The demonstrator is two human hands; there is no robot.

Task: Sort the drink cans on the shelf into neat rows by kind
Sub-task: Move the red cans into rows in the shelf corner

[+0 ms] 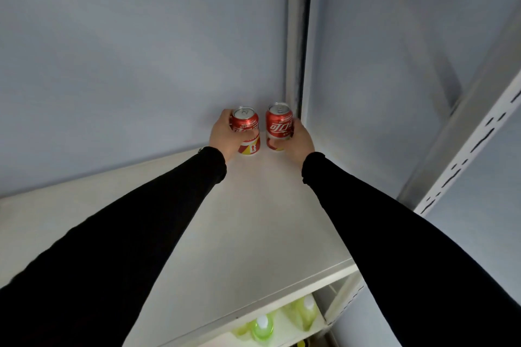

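left hand (225, 136) wraps the left can (245, 130) from its left side, fingers curled round the front. can upright at the back of the shelf (225, 234), near the wall. just beside it, with a narrow gap, right can (279, 126) stands upright by the corner post (298, 36); right hand (298, 142) grasps it from the right, thumb across its lower front. both sleeves black. lower shelf, below front edge: green bottles (263, 328).
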